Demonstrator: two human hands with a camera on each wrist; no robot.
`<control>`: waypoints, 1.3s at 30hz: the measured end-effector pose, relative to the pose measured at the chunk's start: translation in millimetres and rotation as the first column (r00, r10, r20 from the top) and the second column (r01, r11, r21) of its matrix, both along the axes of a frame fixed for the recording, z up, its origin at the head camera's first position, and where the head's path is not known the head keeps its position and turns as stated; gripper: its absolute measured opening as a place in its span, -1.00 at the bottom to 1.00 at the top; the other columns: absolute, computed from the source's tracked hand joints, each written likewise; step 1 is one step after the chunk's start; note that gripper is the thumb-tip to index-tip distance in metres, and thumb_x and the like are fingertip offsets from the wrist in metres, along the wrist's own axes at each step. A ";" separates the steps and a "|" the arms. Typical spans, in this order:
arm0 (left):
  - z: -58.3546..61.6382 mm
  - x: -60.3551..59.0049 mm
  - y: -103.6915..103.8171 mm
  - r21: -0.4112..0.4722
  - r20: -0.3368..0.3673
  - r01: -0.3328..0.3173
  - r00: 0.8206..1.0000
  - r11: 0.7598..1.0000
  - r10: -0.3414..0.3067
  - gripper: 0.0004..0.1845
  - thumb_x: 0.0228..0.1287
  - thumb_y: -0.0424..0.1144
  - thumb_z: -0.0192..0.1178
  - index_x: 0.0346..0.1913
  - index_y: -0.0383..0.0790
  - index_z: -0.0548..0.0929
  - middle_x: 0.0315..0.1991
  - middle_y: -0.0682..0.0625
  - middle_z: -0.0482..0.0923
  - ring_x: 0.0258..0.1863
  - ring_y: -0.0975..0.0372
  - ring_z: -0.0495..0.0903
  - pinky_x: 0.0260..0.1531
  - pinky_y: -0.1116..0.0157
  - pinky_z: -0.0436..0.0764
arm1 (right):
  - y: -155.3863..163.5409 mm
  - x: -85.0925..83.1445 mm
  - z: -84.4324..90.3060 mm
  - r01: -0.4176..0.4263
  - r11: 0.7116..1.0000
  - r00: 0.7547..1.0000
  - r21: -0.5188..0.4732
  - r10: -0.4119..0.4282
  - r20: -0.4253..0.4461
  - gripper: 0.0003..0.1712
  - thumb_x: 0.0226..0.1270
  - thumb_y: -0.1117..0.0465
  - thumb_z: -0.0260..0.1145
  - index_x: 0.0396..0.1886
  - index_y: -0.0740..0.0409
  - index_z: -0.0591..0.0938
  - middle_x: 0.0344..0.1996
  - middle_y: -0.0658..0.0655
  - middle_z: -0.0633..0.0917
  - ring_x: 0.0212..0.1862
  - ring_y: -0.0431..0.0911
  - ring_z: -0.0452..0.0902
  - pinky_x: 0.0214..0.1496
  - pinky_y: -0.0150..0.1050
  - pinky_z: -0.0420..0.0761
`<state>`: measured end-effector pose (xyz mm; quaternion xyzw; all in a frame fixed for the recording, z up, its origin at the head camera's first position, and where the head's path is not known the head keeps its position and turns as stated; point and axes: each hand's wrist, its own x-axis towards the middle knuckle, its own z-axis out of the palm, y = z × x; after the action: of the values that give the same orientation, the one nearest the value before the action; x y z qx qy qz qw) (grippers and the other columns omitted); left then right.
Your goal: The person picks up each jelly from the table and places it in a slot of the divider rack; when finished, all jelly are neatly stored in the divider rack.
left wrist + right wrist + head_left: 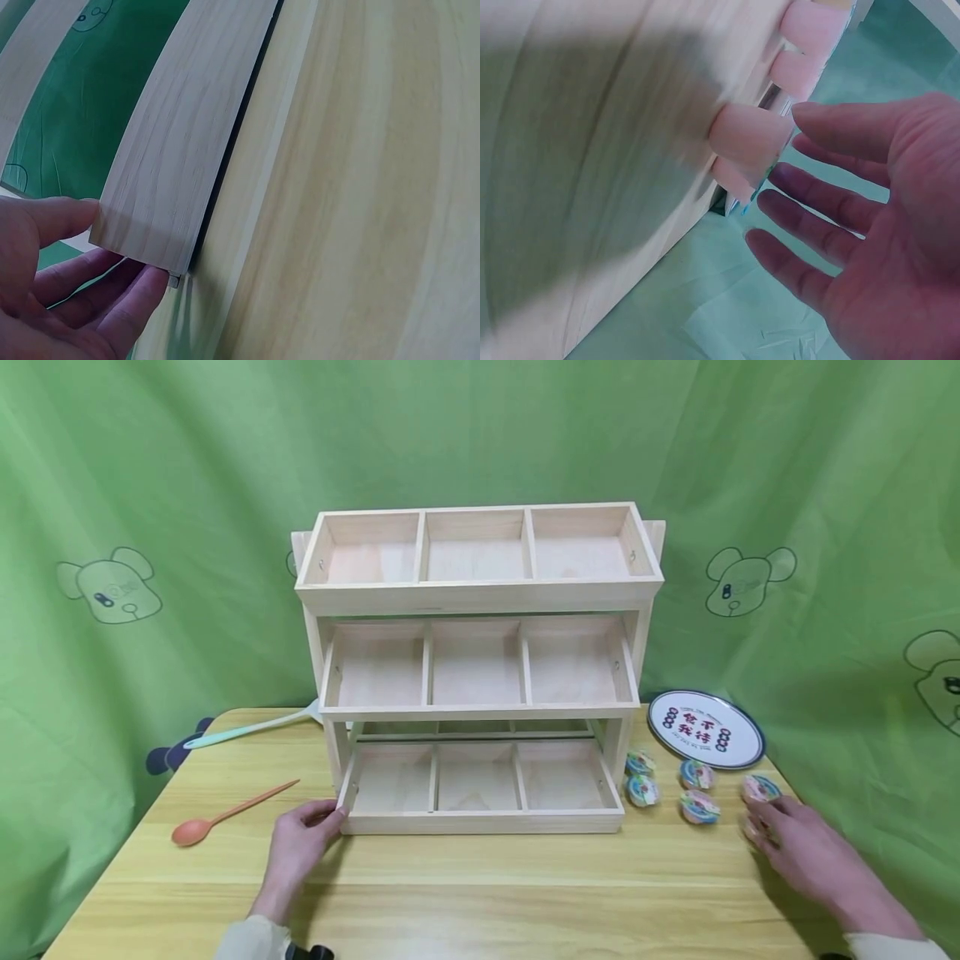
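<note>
A three-tier wooden rack [480,593] stands on the table, each tier split into three empty compartments. My left hand [303,839] is at the front left corner of the lowest tray [480,821]. In the left wrist view the left hand [52,277] pinches that tray's corner [142,232], thumb on its end and fingers beneath. Several small foil-lidded cups [699,807] sit right of the rack. My right hand [795,847] hovers with straight fingers by the rightmost cup [761,788]. The right wrist view shows the right hand [870,225] spread and empty beside blurred cups [750,139].
A round printed plate [705,729] leans behind the cups. An orange spoon [225,814] and a pale teal spoon [247,729] lie left of the rack. The wooden table [480,893] is ringed by green cloth [150,485], with its right edge close to my right hand.
</note>
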<state>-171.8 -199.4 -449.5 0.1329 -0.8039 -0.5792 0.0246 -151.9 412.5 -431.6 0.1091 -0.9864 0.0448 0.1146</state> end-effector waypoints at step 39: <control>-6.5 0.1 -6.1 0.011 -0.023 0.047 0.999 0.999 -0.047 -0.54 0.10 -0.14 0.26 0.04 -0.29 0.50 -0.05 -0.18 0.49 -0.13 0.12 0.50 -0.21 0.40 0.58 | -40.7 7.4 45.0 -0.053 0.997 0.997 -0.060 0.057 0.060 -0.45 -0.09 0.19 0.37 -0.05 0.31 0.51 -0.08 0.35 0.40 -0.19 0.25 0.44 -0.28 0.20 0.52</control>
<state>-171.7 -205.5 -456.0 0.1076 -0.8030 -0.5858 0.0194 -144.5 371.7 -386.6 0.1312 -0.9844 0.0803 0.0858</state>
